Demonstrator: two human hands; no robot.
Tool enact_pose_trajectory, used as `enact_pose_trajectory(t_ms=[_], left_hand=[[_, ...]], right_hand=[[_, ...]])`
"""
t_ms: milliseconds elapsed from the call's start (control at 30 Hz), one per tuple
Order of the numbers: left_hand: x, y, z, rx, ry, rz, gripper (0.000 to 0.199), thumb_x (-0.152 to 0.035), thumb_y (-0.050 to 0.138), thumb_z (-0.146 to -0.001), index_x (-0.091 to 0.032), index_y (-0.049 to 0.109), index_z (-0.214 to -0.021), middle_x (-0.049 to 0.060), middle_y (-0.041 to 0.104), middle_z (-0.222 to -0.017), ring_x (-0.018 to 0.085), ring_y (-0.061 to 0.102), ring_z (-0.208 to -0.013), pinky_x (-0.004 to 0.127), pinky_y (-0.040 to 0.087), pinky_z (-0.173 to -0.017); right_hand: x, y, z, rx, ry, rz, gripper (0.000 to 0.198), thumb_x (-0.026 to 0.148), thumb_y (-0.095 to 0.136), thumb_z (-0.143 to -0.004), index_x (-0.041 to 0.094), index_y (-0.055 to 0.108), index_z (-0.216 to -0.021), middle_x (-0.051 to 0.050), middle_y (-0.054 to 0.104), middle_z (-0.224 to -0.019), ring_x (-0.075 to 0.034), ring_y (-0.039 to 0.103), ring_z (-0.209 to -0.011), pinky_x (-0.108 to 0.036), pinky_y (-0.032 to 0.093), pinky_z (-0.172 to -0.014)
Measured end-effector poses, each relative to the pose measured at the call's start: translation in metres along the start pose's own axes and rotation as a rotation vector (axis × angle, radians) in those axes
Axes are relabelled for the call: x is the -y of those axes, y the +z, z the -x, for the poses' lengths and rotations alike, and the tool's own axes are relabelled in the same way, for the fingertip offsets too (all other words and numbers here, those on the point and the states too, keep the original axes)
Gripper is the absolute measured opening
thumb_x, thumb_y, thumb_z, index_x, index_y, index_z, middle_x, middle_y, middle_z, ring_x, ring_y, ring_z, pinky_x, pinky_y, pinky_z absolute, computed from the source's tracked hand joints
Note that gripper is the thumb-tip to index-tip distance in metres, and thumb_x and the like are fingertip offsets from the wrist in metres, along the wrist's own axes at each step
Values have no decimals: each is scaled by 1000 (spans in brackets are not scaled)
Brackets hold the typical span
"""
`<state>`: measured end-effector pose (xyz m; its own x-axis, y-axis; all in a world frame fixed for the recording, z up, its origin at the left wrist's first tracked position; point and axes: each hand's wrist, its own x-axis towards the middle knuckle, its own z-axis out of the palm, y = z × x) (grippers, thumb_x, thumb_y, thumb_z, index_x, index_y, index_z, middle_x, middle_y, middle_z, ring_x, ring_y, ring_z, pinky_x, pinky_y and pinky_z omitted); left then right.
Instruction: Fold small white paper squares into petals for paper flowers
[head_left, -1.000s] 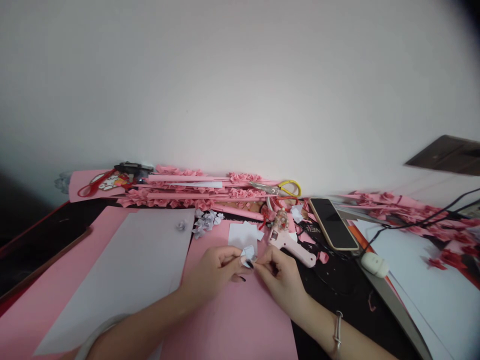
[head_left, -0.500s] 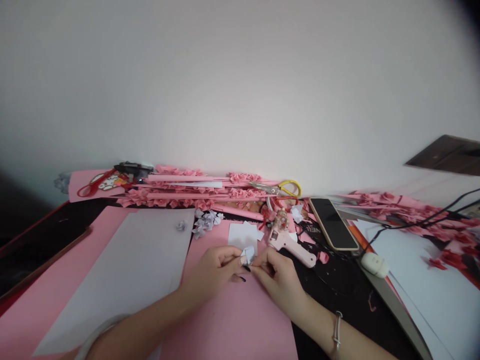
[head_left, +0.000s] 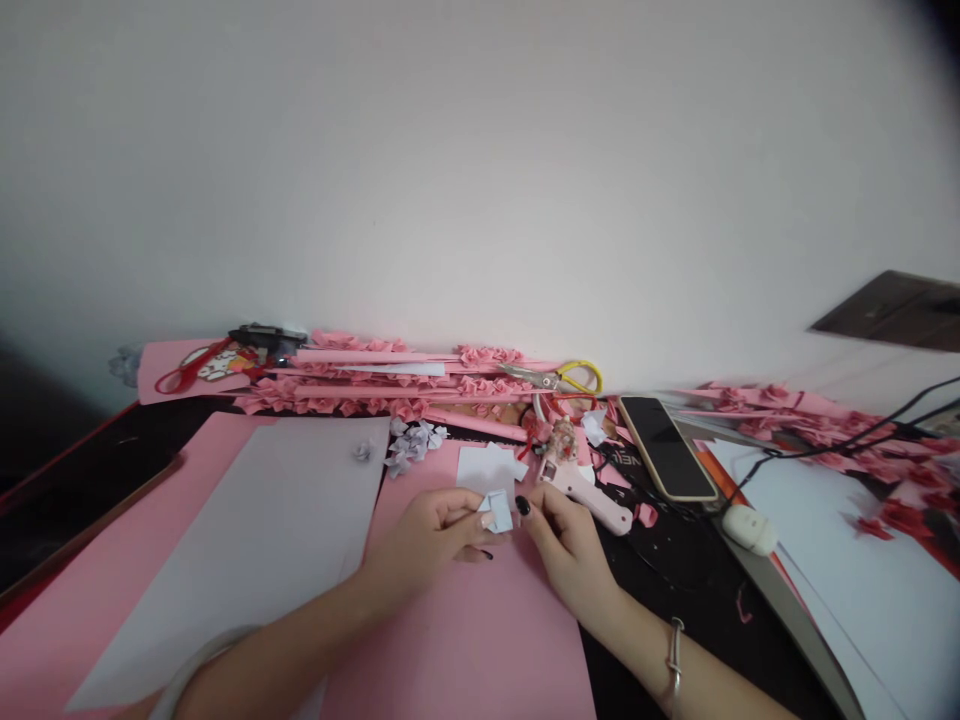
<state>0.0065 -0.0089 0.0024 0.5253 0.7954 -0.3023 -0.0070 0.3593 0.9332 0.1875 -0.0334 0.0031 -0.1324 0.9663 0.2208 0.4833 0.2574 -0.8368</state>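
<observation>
Between the thumb and fingers of my left hand [head_left: 442, 530] is a small folded piece of white paper [head_left: 498, 511], its creased flaps facing up. Just right of it, my right hand [head_left: 559, 540] has its fingers curled and the thumb bent in close to them, with a narrow gap to the paper. Whether anything sits between those fingertips is hidden. Both hands are over a pink sheet [head_left: 480, 640]. Behind them lie white paper squares [head_left: 480, 466] and a cluster of folded white paper flowers [head_left: 412, 443].
A pink glue gun [head_left: 589, 495] lies beyond my right hand, near yellow-handled scissors [head_left: 577, 378] and a phone [head_left: 667, 448]. Pink paper flower stems [head_left: 375, 385] line the wall. A large white sheet [head_left: 247, 540] is at left; an earbud case [head_left: 750, 530] and cables are at right.
My right hand has drawn slightly right, off the folded paper, and its thumb has come up. The paper now shows more of its face in my left hand, which stays almost still.
</observation>
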Motion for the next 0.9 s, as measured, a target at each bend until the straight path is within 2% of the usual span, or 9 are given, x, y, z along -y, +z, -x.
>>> enact_pose_trajectory(t_ms=[300,667,800,900], left_hand=[[-1,0,0,14,-21,12,27,-39,63,-78,-18,67,-94,3,72,-88,19,69,-85,28,53,-73],[-2,0,1,40,-31,50,31,-41,64,-78,-17,66,-97,6,73,-92,21,69,-88,29,53,-75],[-1,-1,0,62,-17,72,32,-41,62,-81,-18,64,-103,7,72,-96,21,69,-90,29,53,-76],[-1,-2,1,57,-10,94,36,-39,62,-81,-20,59,-112,7,72,-97,21,69,-88,30,54,-75]], right_hand=[[0,1,-3,156,-3,31,20,20,47,-86,20,39,-68,5,39,-58,-11,36,-53,-22,28,-51],[0,1,-5,187,33,-20,19,21,49,-86,21,38,-70,5,39,-61,-12,35,-55,-23,28,-52],[1,0,-6,197,25,-3,15,19,48,-86,21,38,-74,5,41,-64,-12,37,-58,-23,30,-54],[1,0,-6,221,8,59,20,19,46,-87,20,37,-69,5,39,-62,-12,36,-57,-23,29,-54]])
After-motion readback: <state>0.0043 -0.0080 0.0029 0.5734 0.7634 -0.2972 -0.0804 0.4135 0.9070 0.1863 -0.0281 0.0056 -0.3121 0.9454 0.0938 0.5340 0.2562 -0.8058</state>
